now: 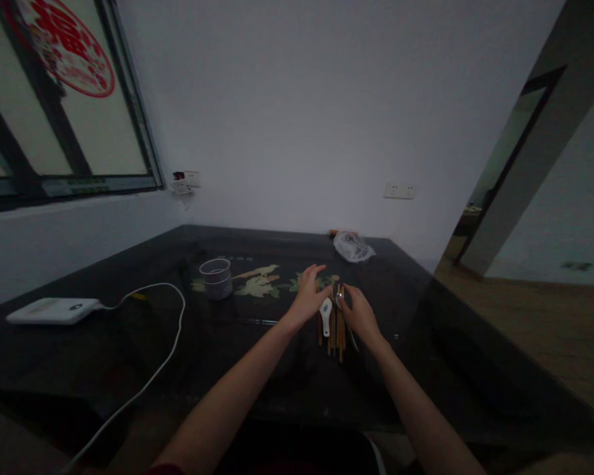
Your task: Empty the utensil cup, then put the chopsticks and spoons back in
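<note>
A bunch of wooden chopsticks (pixel 340 340) lies on the dark table, pointing toward me. On its left side rests a white ceramic spoon (pixel 326 318) with a blue mark. My left hand (pixel 307 295) is open beside the bunch, fingers stretched out and thumb near the chopsticks' far ends. At the right, my right hand (pixel 360 311) has its thumb and fingers closed around the upper part of a metal spoon (pixel 339 299), close against the chopsticks. The metal spoon's thin handle runs down past the hand. Some fingertips are hidden.
A grey mesh-like cup (pixel 216 280) stands at the left on the glossy table (pixel 277 369). Farther left lies a white device (pixel 54 311) with a white cable (pixel 171 353) trailing over the front edge. A crumpled plastic bag (pixel 352 247) sits by the wall.
</note>
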Motion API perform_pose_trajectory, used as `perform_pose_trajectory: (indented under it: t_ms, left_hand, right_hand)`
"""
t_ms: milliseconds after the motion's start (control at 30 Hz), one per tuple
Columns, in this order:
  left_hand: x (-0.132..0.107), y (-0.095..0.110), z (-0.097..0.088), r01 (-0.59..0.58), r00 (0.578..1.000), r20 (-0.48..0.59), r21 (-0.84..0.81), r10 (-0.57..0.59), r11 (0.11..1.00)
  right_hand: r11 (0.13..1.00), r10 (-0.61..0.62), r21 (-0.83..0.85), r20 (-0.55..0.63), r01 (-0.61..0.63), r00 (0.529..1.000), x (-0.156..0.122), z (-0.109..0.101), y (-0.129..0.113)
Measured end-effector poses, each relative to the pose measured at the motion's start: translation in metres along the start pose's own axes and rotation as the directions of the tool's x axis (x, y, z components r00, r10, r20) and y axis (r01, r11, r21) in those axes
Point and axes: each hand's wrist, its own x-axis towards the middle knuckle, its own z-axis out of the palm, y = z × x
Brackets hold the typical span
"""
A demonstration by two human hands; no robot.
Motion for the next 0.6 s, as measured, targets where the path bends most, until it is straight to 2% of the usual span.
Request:
perform_pose_trajectory:
  t_ms: [67,133,233,300,333,367,400,467,500,567,600]
  left_hand:
    - [-0.002,0.011,-0.034,-0.154,0.983,-0.105,-0.019,0.151,0.988]
    - [-0.006,0.016,-0.077,-0.267,0.942,-0.212,0.0,0.261,0.964]
    - [-0.011,0.003,-0.15,-0.313,0.839,-0.443,0.081,0.315,0.946]
    - [-0.013,-0.02,-0.193,-0.226,0.773,-0.598,0.057,0.215,0.972]
    - [-0.014,-0.035,-0.211,-0.163,0.747,-0.658,-0.043,0.095,0.986]
    - [-0.016,-0.051,-0.225,-0.108,0.696,-0.715,-0.189,-0.061,0.976]
    - [-0.017,-0.066,-0.236,-0.066,0.669,-0.728,-0.257,-0.148,0.964]
    - [-0.021,-0.094,-0.248,0.007,0.627,-0.726,-0.357,-0.282,0.934]
    - [-0.023,-0.106,-0.251,0.064,0.59,-0.688,-0.48,-0.421,0.875]
    - [-0.025,-0.123,-0.25,0.114,0.563,-0.647,-0.556,-0.515,0.823]
    - [-0.026,-0.129,-0.249,0.119,0.567,-0.618,-0.593,-0.545,0.796]
  right_hand:
    - [0.991,-0.089,0.099,-0.061,0.095,0.994,0.003,-0.002,-0.01]
    - [0.962,-0.16,0.211,-0.082,0.174,0.984,0.007,-0.001,-0.025]
    - [0.893,-0.219,0.398,-0.029,0.212,0.975,0.013,0.01,-0.054]
    - [0.834,-0.254,0.513,0.027,0.204,0.967,0.017,0.025,-0.078]
    - [0.804,-0.271,0.562,0.053,0.196,0.961,0.019,0.035,-0.09]
    - [0.776,-0.281,0.607,0.088,0.173,0.956,0.022,0.047,-0.102]
    - [0.756,-0.279,0.641,0.133,0.132,0.951,0.025,0.061,-0.115]
    - [0.724,-0.242,0.69,0.238,0.012,0.941,0.03,0.093,-0.138]
    - [0.712,-0.205,0.699,0.286,-0.058,0.936,0.033,0.11,-0.149]
    - [0.689,-0.133,0.696,0.397,-0.203,0.908,0.038,0.144,-0.168]
    - [0.678,-0.102,0.688,0.435,-0.258,0.894,0.04,0.16,-0.175]
